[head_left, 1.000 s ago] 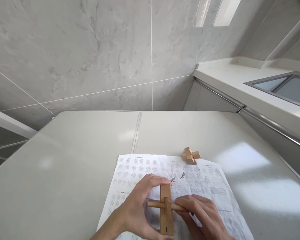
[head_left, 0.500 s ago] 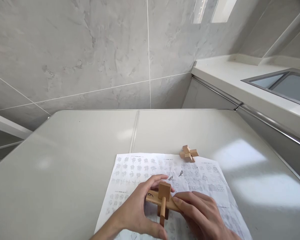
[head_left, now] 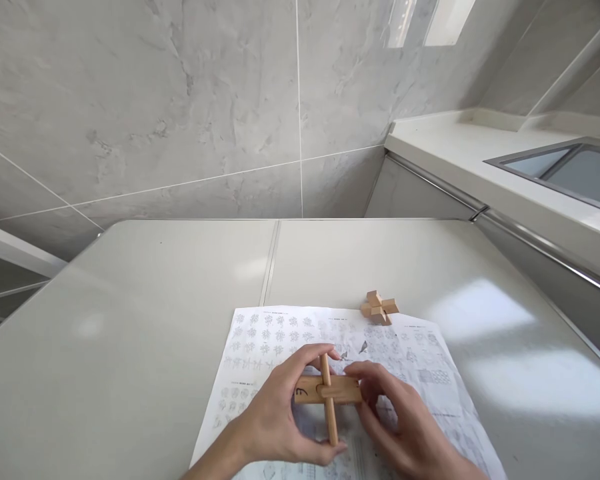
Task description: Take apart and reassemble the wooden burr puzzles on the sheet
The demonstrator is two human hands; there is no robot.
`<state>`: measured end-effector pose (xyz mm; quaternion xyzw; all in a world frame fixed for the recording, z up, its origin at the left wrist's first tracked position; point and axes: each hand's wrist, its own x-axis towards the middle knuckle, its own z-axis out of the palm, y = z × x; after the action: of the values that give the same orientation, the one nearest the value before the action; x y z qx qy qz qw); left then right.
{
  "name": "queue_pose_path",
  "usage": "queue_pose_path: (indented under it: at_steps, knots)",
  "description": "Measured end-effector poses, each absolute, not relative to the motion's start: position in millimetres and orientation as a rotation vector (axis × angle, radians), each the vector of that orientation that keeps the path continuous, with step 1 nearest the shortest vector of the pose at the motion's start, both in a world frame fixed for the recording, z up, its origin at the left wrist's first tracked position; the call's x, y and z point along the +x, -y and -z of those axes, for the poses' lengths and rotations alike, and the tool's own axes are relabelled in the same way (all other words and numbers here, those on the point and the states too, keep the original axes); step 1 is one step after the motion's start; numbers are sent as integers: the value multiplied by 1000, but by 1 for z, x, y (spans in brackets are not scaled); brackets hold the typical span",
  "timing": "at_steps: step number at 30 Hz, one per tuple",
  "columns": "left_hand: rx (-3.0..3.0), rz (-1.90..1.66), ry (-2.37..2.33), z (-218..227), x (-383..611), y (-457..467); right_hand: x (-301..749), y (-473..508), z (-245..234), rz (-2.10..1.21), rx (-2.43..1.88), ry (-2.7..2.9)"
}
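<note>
A wooden burr puzzle (head_left: 344, 391) of interlocked pieces is held up over the printed sheet (head_left: 260, 333). It looks like a cross from above, with a wide block running sideways and a thinner bar across it. Dark handwritten marks show on the wide block's left end and middle. My left hand (head_left: 275, 417) is closed on it, thumb at the bar's near end and fingers at the far end. My right hand (head_left: 400, 420) pinches the block's right end between thumb and fingers. The underside of the puzzle is hidden.
A second assembled wooden puzzle (head_left: 380, 308) rests at the sheet's far edge, right of centre. Beneath lies a pale table (head_left: 180, 287) with a seam. At the right stands a white counter (head_left: 445, 143) with a sink (head_left: 575, 170); a grey tiled wall (head_left: 205, 100) closes the back.
The puzzle has been turned in my hands: the square block end that faced up is out of sight, and the thin bar lies across the top. My right fingers have shifted to the block's end.
</note>
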<state>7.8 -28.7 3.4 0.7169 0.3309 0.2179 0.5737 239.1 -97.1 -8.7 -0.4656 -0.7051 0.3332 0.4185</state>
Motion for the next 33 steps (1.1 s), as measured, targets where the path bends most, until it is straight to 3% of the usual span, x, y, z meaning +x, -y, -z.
queue_pose_path:
  at_steps: [7,17,33]
  knots:
    - [1748,-543,-714,-2,7,34,239,99,1,-1321,-1128,1510]
    - [1391,-450,-747,1,5,32,239,107,25,-889,-1160,1711]
    - [1463,-478,-705,0,4,28,243,106,27,-892,-1174,1772]
